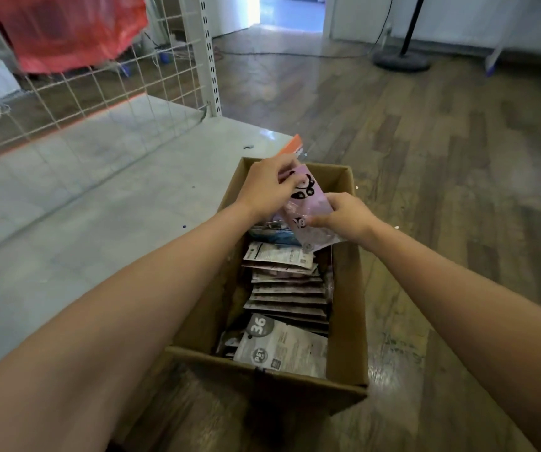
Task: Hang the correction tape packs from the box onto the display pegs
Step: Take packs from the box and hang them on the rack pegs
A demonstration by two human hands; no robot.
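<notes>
We have both hands at the far end of the cardboard box (347, 308), which stands on the wooden floor beside a low white shelf base (77, 203). Our left hand (267, 190) curls its fingers over the top of a pink pack (308, 203) with cartoon faces, and our right hand (349, 216) pinches its lower right edge, so the pack sits lifted above the rest. More packs (287, 288) lie stacked on edge along the box, with a grey one (282, 347) lying flat nearest us.

We judge these packs light and thin: a flat card in glossy film, bendy and likely slippery between fingers. The card top, where a hang hole would be, looks the best place to hold; that part is hidden under our left hand. The wire grid (77, 86) rises behind the shelf; no pegs are in view.
</notes>
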